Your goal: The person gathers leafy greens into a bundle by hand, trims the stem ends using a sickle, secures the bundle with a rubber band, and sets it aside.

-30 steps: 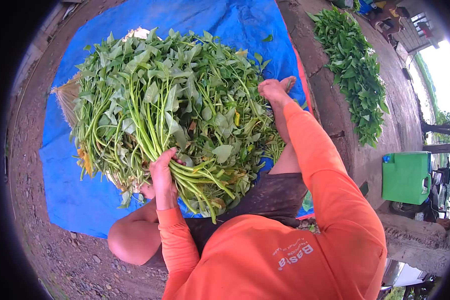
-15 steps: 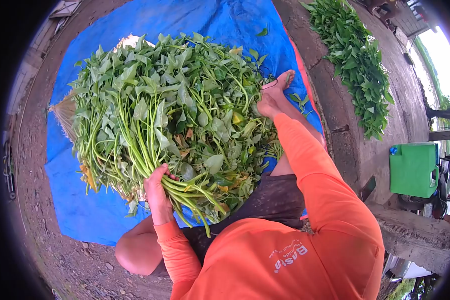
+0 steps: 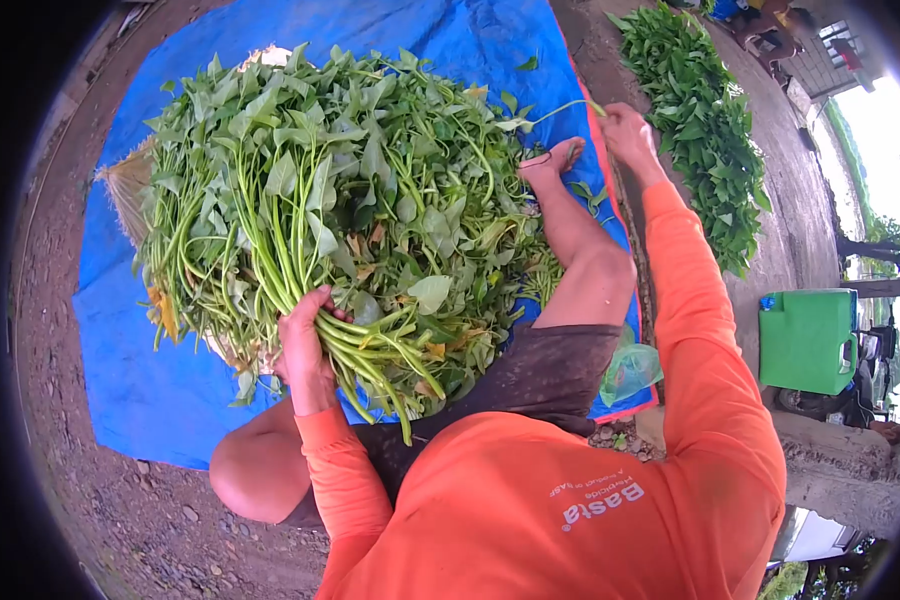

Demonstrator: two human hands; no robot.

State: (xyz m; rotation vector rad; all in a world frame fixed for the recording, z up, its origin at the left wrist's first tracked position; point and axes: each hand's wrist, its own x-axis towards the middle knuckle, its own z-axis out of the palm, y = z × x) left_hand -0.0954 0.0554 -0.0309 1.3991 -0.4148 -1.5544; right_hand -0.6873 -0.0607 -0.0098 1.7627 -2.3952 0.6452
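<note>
My left hand (image 3: pixel 305 345) is closed around the lower stems of a bunch of water spinach (image 3: pixel 370 352), whose leafy tops fan out away from me. Raised past my foot at the right, my right hand (image 3: pixel 628 142) pinches the end of a single water spinach stem (image 3: pixel 562 106). That stem arches back toward the pile and has a leaf at its far end. A large heap of water spinach (image 3: pixel 440 180) lies in front of me, with some yellowed leaves among the green.
The heap rests on a blue tarp (image 3: pixel 130 400) with a red edge. A clear plastic bag (image 3: pixel 630 370) lies by my knee. Another row of greens (image 3: pixel 700 140) is on the concrete at the right, near a green container (image 3: pixel 808 340). A woven sack edge (image 3: pixel 128 190) shows at the left.
My right hand has moved from beside my ankle up and to the right, drawing a single stem out. My left hand keeps its grip on the bunch. The plastic bag has come into view.
</note>
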